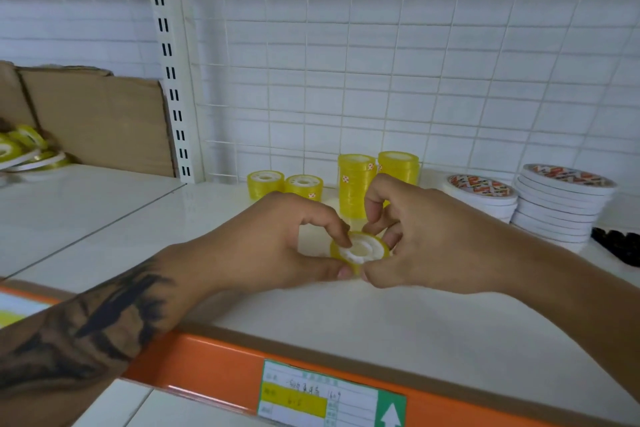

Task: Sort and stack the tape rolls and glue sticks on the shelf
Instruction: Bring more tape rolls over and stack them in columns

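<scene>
White shelf with an orange front edge fills the frame. At centre, the left hand and right hand together pinch one small yellow tape roll. Behind stand yellow tape stacks; white tape stacks sit at right.

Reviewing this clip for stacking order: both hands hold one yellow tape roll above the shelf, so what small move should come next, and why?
Probably carry the yellow tape roll, pinched by the left hand and right hand, back onto one of the short yellow rolls. The tall yellow stacks beside them are already higher.
</scene>
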A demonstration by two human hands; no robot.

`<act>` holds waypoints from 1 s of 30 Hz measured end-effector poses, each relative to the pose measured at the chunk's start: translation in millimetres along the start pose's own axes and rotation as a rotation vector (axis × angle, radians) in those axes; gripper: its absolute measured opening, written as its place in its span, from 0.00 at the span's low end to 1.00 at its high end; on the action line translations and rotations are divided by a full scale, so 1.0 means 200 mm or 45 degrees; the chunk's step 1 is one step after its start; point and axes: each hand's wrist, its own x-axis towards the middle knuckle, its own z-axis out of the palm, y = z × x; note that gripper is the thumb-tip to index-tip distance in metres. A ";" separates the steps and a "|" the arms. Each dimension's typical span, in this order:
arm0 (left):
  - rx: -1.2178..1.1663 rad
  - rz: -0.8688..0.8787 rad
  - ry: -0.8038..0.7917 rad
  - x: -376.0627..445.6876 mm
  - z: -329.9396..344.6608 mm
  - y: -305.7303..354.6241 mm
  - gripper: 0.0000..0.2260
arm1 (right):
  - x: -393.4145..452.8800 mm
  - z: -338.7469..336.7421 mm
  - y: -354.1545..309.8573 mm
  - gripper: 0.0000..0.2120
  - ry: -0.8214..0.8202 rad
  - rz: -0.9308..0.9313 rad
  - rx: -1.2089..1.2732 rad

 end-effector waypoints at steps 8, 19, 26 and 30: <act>-0.115 -0.133 0.259 0.02 -0.10 -0.06 0.06 | 0.04 0.08 0.00 0.27 0.225 0.030 0.171; 0.269 -0.530 0.413 0.39 -0.20 -0.32 0.09 | -0.02 0.18 -0.06 0.35 -0.488 0.065 -0.279; 0.192 -0.566 0.354 0.39 -0.15 -0.39 0.07 | -0.02 0.17 -0.06 0.36 -0.487 0.067 -0.263; 0.217 -0.562 0.349 0.38 -0.14 -0.40 0.07 | -0.02 0.18 -0.06 0.37 -0.492 0.070 -0.265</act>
